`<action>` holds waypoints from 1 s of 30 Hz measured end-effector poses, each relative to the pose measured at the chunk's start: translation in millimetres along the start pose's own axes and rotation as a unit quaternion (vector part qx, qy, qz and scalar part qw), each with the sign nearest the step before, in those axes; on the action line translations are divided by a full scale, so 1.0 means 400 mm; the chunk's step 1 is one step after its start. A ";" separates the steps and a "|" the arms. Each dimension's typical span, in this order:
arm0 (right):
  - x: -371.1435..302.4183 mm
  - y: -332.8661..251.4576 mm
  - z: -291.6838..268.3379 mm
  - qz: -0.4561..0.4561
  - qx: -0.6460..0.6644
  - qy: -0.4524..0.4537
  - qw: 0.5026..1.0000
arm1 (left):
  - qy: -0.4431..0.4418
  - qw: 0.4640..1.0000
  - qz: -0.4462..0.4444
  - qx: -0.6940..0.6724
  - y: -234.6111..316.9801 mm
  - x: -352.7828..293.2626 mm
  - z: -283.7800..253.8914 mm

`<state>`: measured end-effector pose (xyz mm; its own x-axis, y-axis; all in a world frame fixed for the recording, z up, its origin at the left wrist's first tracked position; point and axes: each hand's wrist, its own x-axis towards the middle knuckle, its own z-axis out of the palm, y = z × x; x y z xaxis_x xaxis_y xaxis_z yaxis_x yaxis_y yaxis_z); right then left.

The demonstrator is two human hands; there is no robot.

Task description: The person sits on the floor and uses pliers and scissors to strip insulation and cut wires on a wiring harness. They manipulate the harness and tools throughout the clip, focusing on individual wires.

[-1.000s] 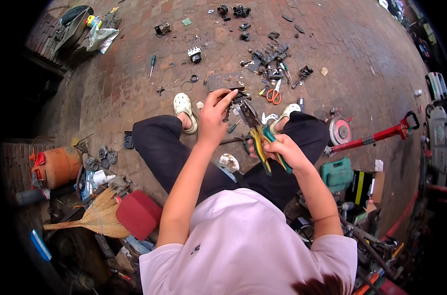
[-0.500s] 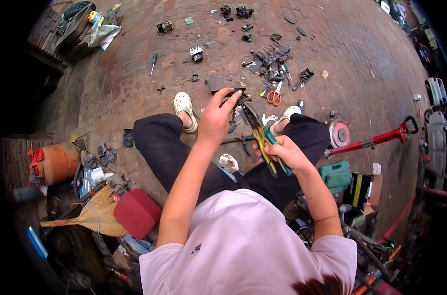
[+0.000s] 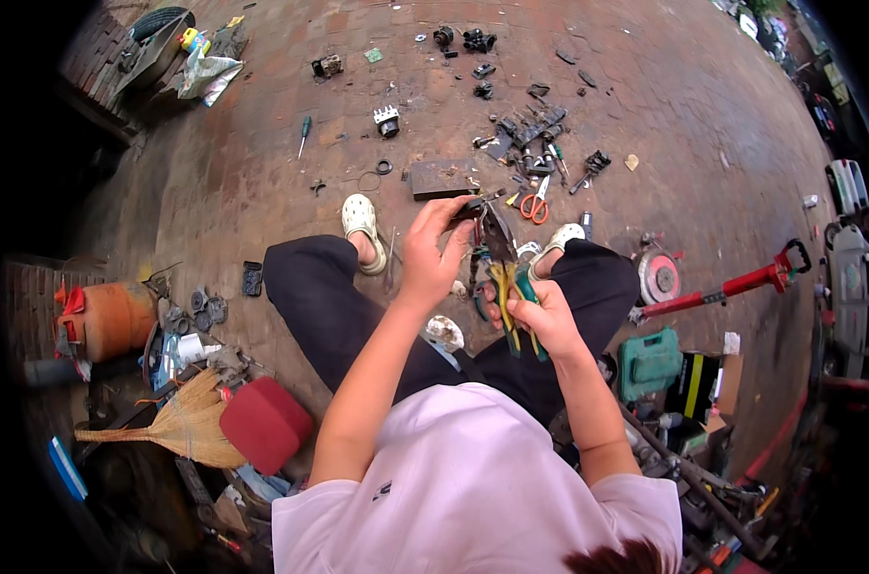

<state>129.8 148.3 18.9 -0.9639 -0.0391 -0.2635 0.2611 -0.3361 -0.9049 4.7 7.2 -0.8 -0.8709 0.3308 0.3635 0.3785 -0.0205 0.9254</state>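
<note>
Over the last second, the left hand (image 3: 436,247) has drawn the dark part (image 3: 470,209) nearer and slightly right, off the metal block (image 3: 442,182), which now shows bare on the far side; the snips (image 3: 502,287) have swung more upright. The part thus seems to be worked in the air between the two hands, without the block behind it. It sits above the brick floor (image 3: 291,206), just left of the snips' jaws. The left grip is closed, thumb and fingers pinching the part; the right hand (image 3: 541,314) wraps the yellow and green handles, which stand a little apart. Whether the jaws bite the part, I cannot tell. Orange-handled scissors (image 3: 541,194) lie far right of it.
</note>
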 end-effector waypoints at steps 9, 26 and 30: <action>0.013 0.037 0.017 -0.151 -0.240 0.086 0.955 | 0.083 0.996 -0.034 -0.008 0.039 0.010 0.038; 0.078 0.096 -0.011 -0.324 -0.436 0.187 0.818 | 0.097 0.990 -0.089 0.047 0.037 0.034 0.061; 0.081 0.102 -0.030 -0.311 -0.435 0.176 0.826 | 0.064 0.989 -0.078 0.104 0.009 0.046 0.059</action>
<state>110.1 144.8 -30.5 -0.8904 0.2138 0.4017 -0.1927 0.6226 -0.7584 -2.4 35.4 6.7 -0.9515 0.1917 0.2405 0.2804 0.2196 0.9344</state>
